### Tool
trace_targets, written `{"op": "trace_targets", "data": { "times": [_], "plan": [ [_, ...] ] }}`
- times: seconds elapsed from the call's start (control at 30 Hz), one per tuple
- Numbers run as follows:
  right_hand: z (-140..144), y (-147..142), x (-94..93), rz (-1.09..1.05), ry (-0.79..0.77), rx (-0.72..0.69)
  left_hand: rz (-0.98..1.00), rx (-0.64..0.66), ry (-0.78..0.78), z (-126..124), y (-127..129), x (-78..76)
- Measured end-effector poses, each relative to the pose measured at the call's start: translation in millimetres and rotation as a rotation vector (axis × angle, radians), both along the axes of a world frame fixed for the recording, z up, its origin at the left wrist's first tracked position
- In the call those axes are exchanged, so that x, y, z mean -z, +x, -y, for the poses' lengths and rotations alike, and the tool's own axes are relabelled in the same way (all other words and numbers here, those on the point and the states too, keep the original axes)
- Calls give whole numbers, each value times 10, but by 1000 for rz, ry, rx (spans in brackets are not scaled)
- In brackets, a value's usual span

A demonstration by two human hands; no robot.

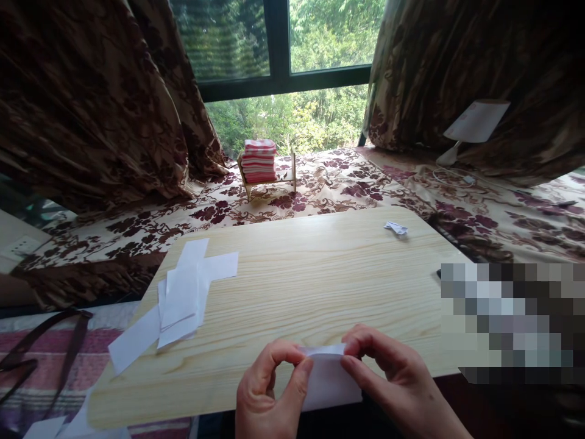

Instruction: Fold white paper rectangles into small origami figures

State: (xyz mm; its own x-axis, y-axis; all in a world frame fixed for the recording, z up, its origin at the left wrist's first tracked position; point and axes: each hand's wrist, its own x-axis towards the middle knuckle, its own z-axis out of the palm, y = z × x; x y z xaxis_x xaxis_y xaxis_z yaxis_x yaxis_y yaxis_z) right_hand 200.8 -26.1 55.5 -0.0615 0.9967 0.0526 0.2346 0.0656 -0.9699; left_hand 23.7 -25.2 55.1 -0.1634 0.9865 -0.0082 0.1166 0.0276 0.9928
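A white sheet of paper point(329, 379) is held up at the near edge of the wooden table, its top edge bent over. My left hand point(274, 387) pinches its upper left corner between thumb and forefinger. At the upper right corner, my right hand point(388, 372) grips it the same way. Several loose white paper pieces point(183, 299) overlap in a pile on the table's left side. Near the far right corner lies a small folded paper point(395, 228).
The pale wooden table point(292, 274) stands before a cloth-covered ledge with a small rack of folded striped cloths point(259, 161). A white lamp point(475, 122) stands at the back right. More paper point(46, 428) lies below the table's left edge. A pixelated patch covers the right side.
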Motion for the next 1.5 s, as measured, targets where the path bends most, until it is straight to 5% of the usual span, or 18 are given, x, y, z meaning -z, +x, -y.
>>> {"op": "trace_targets", "data": {
  "times": [0.9,1.1,1.5],
  "plan": [
    [70,-54,-17,67,61,104,-73,-35,100,69,5,129],
    [65,-43,-24,71,187,28,-73,-30,136,67,7,135],
    [69,-38,27,53,174,44,-123,-61,208,93,42,100]
  ]
}}
